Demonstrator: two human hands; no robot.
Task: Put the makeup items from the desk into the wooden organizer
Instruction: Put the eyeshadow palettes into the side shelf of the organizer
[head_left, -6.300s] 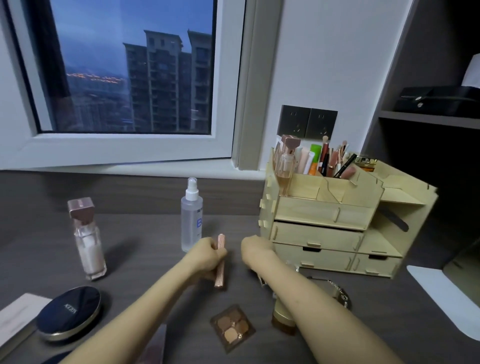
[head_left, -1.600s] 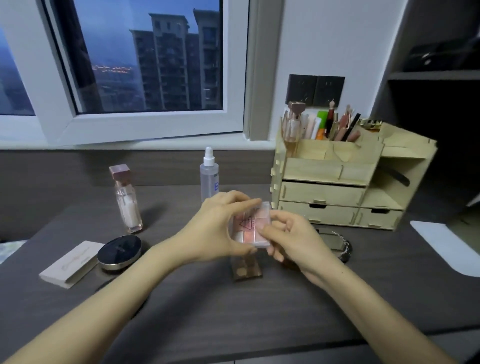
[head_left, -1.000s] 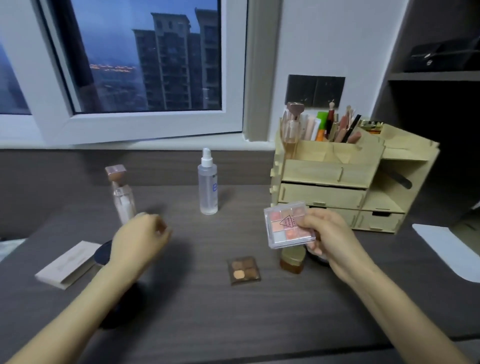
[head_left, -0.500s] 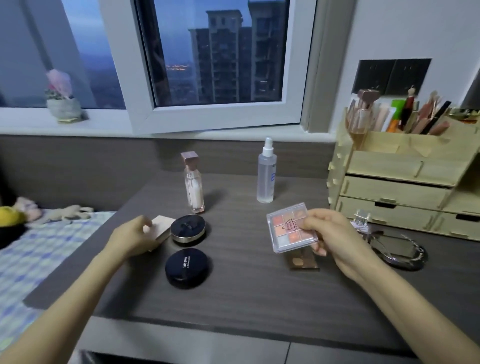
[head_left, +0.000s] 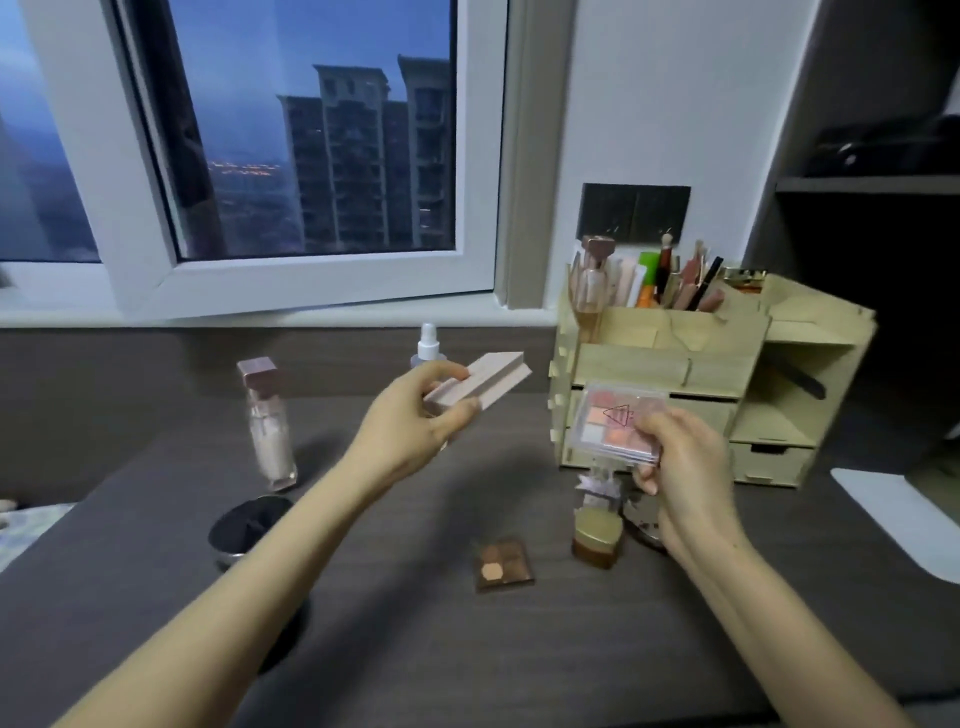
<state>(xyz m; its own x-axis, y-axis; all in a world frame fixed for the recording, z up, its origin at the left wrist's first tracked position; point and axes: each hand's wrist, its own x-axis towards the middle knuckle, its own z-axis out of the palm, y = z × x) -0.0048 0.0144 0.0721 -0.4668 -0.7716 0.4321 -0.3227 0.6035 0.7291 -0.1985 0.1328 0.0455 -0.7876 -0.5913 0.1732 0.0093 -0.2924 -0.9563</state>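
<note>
My left hand (head_left: 415, 421) holds a flat pale pink box (head_left: 480, 383) in the air above the desk, left of the wooden organizer (head_left: 670, 358). My right hand (head_left: 680, 467) grips a clear-lidded pink eyeshadow palette (head_left: 615, 423) right in front of the organizer's drawers. On the desk lie a small brown eyeshadow palette (head_left: 504, 565), a gold-capped bottle (head_left: 597, 532), a pink-capped foundation bottle (head_left: 267, 423) and a black round compact (head_left: 249, 522). A spray bottle (head_left: 428, 345) stands partly hidden behind my left hand.
Brushes, pencils and tubes (head_left: 670, 280) fill the organizer's top compartments. A round metallic item (head_left: 644, 527) lies under my right wrist. A white pad (head_left: 904, 519) sits at the desk's right edge. A window sill (head_left: 260, 317) runs behind the desk; dark shelves (head_left: 872, 187) stand right.
My left hand picked the pale pink box up from the desk's left side and carried it right toward the organizer. My right hand brought the pink palette closer to the drawers.
</note>
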